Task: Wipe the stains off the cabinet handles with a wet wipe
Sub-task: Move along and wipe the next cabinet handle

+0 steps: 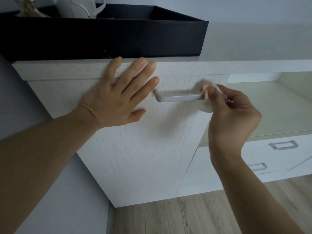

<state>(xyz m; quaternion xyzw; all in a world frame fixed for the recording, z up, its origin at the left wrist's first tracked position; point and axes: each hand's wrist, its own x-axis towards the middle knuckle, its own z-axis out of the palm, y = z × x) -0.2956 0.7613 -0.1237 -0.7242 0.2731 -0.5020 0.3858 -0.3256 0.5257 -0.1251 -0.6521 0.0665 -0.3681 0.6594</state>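
Your left hand [116, 97] lay flat and spread wide on the white door [135, 141], fingertips over the cabinet's top edge, just left of the handle [179, 98]. Your right hand [231, 115] pinched the wipe [208, 98] against the handle's right end; the wipe showed an orange smear. A black box [118, 38] sat on the cabinet top [253, 48].

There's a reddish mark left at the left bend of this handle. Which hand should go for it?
Right. The right hand already pinches the wet wipe against the right end of the handle and could probably slide left along the bar. The left hand lies flat and empty on the cabinet door.
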